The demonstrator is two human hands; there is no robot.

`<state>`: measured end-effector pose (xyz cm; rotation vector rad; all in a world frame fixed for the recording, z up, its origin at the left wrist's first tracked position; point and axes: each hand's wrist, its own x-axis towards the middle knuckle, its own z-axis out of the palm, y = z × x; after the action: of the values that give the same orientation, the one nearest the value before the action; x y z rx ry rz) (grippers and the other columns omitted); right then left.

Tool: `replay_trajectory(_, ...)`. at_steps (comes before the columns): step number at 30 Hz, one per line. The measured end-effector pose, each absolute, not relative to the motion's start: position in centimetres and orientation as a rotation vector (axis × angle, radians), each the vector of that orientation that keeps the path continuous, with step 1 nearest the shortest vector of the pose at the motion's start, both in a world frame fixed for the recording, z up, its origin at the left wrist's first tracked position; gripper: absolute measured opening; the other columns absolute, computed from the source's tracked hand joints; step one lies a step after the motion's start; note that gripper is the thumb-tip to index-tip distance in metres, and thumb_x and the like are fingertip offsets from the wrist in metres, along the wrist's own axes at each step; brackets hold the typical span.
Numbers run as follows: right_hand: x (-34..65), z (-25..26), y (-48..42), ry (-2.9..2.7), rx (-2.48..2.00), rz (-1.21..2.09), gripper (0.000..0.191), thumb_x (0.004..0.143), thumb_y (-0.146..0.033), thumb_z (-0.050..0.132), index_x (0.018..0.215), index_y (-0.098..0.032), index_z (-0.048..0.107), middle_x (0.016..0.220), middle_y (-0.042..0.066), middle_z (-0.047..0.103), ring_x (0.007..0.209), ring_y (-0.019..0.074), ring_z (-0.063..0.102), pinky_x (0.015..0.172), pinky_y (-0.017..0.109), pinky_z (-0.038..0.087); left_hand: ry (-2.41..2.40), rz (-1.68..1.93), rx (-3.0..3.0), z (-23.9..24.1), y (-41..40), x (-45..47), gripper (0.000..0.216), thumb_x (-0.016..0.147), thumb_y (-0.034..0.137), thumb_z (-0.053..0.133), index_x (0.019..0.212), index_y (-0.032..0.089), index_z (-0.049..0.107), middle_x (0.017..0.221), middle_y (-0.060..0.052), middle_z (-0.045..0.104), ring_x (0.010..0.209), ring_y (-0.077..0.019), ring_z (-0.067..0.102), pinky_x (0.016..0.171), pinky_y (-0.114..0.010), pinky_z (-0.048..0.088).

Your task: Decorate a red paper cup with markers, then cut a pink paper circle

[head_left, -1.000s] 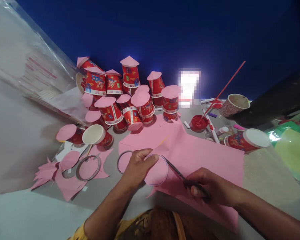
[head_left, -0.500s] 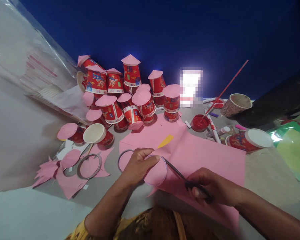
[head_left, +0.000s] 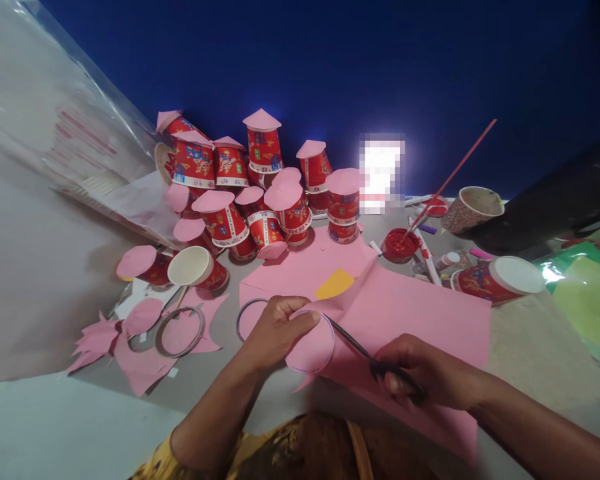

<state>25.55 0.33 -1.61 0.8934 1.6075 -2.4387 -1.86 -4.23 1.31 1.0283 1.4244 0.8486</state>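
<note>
My left hand (head_left: 275,330) pinches a pink paper circle (head_left: 311,345) that is still joined to a large pink paper sheet (head_left: 405,313). My right hand (head_left: 425,373) is closed round the handles of dark scissors (head_left: 353,345), whose blades reach the edge of the circle along a drawn outline. The sheet's upper corner lifts, showing a yellow scrap (head_left: 334,284) beneath it.
Several red paper cups with pink paper caps (head_left: 260,187) are piled at the back. Pink offcuts (head_left: 135,347) and a ring (head_left: 179,331) lie left. A red paint pot with a brush (head_left: 399,243), markers, a lying cup (head_left: 495,279) and green sheets (head_left: 587,293) are right.
The pink sheet's upper corner has lifted more, uncovering the yellow scrap. The scissors have advanced slightly around the circle; both hands stay nearly in place.
</note>
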Motion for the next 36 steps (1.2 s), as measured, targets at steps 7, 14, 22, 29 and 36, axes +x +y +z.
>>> replay_trajectory(7,25.5,-1.1,0.8,1.743,0.765,-2.346,0.054,0.088,-0.065,0.074,0.070,-0.016,0.059,0.059,-0.004,0.051,0.055,0.0067,0.039,0.051,0.022,0.026,1.385,0.808,1.071,1.4,-4.2,-2.1,0.050,0.082,0.051,0.073,0.055,0.022,0.043,0.058,0.006,0.031,0.055,-0.0091,0.027,0.050,-0.024,0.019)
replay_trajectory(14,25.5,-1.3,0.6,1.557,0.864,-2.449,0.051,0.084,-0.063,0.076,0.070,-0.016,0.061,0.058,-0.004,0.051,0.053,0.0068,0.042,0.048,0.020,0.026,1.368,0.826,1.048,1.7,-4.2,-2.2,0.047,0.078,0.053,0.077,0.058,0.020,0.051,0.059,0.006,0.037,0.056,-0.0095,0.030,0.052,-0.024,0.023)
replay_trajectory(22,25.6,-1.9,0.4,1.494,0.923,-2.480,0.052,0.080,-0.065,0.078,0.070,-0.016,0.063,0.055,-0.005,0.050,0.050,0.0063,0.041,0.047,0.020,0.026,1.433,1.019,0.834,1.5,-6.4,-1.6,0.042,0.077,0.054,0.084,0.071,0.016,0.067,0.066,0.002,0.053,0.062,-0.0119,0.043,0.059,-0.024,0.036)
replay_trajectory(29,25.6,-1.6,0.6,1.540,0.938,-2.465,0.072,0.071,-0.087,0.077,0.070,-0.017,0.059,0.054,-0.006,0.050,0.048,0.0062,0.039,0.045,0.021,0.025,1.385,1.143,0.599,1.0,-7.1,0.4,0.044,0.073,0.056,0.089,0.079,0.015,0.074,0.072,-0.003,0.068,0.068,-0.0170,0.059,0.070,-0.030,0.050)
replay_trajectory(36,25.5,-1.5,0.5,1.576,0.909,-2.459,0.074,0.070,-0.088,0.077,0.069,-0.017,0.059,0.055,-0.005,0.052,0.049,0.0061,0.041,0.046,0.021,0.026,1.487,1.093,0.673,1.1,-6.6,0.2,0.043,0.073,0.055,0.085,0.074,0.013,0.074,0.068,-0.002,0.067,0.063,-0.0152,0.055,0.063,-0.027,0.046)
